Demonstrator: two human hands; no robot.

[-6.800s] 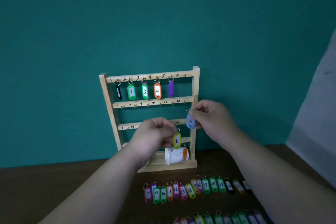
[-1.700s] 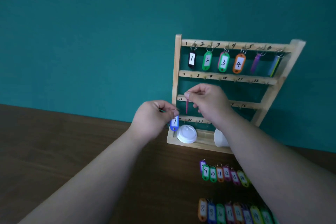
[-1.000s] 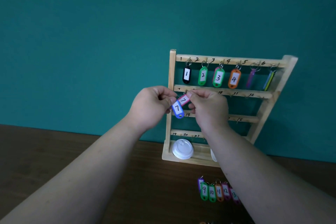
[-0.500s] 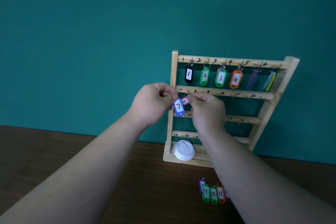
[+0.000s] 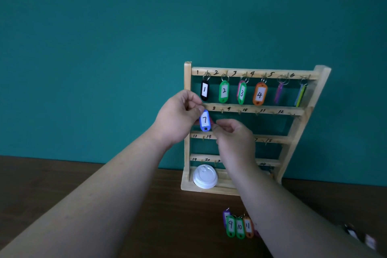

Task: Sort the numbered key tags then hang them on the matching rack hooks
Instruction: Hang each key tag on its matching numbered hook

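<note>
Fingers (image 5: 195,109) of the left hand (image 5: 178,117) pinch blue tag 7 (image 5: 204,121) before the rack (image 5: 301,123).

White cup lid (image 5: 204,176) facing camera, below left hand (image 5: 180,117); brown table (image 5: 62,184) beneath; teal wall (image 5: 104,37) behind

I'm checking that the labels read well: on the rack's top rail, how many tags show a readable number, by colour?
black tag: 1
green tags: 2
orange tag: 1
total: 4
</note>
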